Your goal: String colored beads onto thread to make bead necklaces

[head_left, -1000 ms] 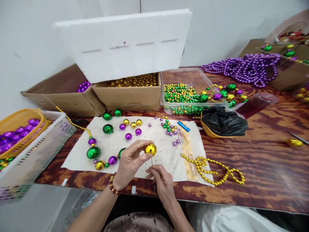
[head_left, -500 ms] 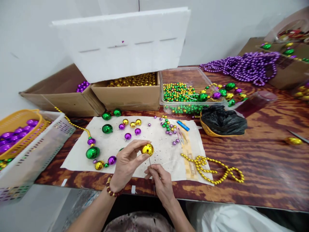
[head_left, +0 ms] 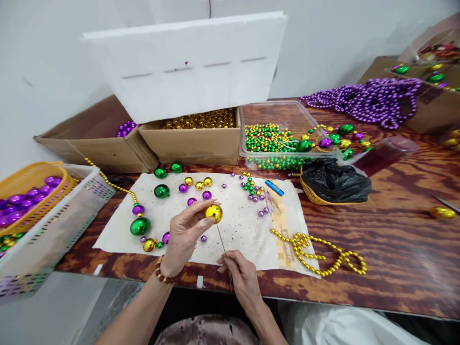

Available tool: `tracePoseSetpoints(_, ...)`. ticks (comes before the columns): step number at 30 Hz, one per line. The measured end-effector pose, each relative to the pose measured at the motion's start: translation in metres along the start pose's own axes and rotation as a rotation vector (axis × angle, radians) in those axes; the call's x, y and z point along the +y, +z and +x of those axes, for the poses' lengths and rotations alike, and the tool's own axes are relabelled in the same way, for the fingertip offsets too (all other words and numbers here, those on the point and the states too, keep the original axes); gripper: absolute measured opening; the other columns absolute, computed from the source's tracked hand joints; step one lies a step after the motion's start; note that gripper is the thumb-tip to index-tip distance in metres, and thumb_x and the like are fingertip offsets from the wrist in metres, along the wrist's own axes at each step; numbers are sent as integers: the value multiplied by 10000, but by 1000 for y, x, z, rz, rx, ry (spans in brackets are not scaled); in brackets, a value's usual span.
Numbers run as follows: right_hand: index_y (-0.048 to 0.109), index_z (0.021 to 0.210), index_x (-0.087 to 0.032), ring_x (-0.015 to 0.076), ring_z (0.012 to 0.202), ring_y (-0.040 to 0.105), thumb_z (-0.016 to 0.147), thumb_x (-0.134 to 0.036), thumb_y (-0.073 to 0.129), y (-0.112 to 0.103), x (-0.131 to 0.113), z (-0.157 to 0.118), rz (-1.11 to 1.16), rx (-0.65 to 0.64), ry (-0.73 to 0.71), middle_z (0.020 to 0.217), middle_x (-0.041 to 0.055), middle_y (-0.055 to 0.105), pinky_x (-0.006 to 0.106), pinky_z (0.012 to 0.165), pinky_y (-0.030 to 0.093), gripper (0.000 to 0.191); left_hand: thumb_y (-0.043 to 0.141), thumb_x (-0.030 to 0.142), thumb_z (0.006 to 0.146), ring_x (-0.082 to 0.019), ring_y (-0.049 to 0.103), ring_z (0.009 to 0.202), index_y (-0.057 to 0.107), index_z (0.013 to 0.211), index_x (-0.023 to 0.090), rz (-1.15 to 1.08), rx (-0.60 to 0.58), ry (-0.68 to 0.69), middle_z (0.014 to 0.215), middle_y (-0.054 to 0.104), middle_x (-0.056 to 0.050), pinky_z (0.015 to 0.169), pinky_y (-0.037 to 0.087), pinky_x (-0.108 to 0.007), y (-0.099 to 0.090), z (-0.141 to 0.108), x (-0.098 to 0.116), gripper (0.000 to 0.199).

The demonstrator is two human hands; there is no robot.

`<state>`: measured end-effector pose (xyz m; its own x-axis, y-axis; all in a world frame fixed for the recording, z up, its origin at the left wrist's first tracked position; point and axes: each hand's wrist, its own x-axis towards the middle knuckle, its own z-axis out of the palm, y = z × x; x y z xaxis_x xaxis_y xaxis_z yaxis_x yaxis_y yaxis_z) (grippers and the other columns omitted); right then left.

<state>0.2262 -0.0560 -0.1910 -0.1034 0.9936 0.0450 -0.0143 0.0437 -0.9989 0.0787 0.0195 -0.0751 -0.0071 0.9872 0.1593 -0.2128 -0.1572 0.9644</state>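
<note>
Between thumb and fingers, my left hand [head_left: 185,230] holds a large shiny gold bead [head_left: 214,213] above the white cloth. My right hand [head_left: 240,270] is closed on a thin needle [head_left: 221,238], whose upper end points up toward the underside of the bead; whether the two touch I cannot tell. Left of my left hand lies a partly strung bead strand with a big green bead [head_left: 140,226], purple beads and a gold bead [head_left: 149,245]. Loose green, purple and gold beads [head_left: 199,185] lie farther back on the cloth [head_left: 230,230].
Cardboard boxes [head_left: 190,143] and a clear bin [head_left: 287,154] of small beads stand at the back. A basket lined with a black bag [head_left: 336,182] is at right, near a gold bead string [head_left: 334,268]. Baskets [head_left: 72,211] of beads stand at left.
My left hand has moved slightly left and up with the gold bead. More of the needle shows between bead and right hand, which has hardly moved.
</note>
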Motion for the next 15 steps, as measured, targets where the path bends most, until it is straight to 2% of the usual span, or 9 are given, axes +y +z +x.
tracePoseSetpoints(7,636,889,-210,153,659,695,1006,-337,475,0,-2,1,3,-5,0,796,24,718,234,643,505,236,790,272,781,-212,703,997,767,1106,255,-6,2,-10,1113,760,-67,858,575,-285,0,0,-2,326)
tracePoseSetpoints(15,628,898,-200,142,651,703,1007,-309,472,1,2,3,16,-2,-33,849,37,737,224,628,498,220,784,247,789,-191,705,970,766,1107,252,-13,-23,14,1107,762,-69,825,579,-258,0,1,-1,318)
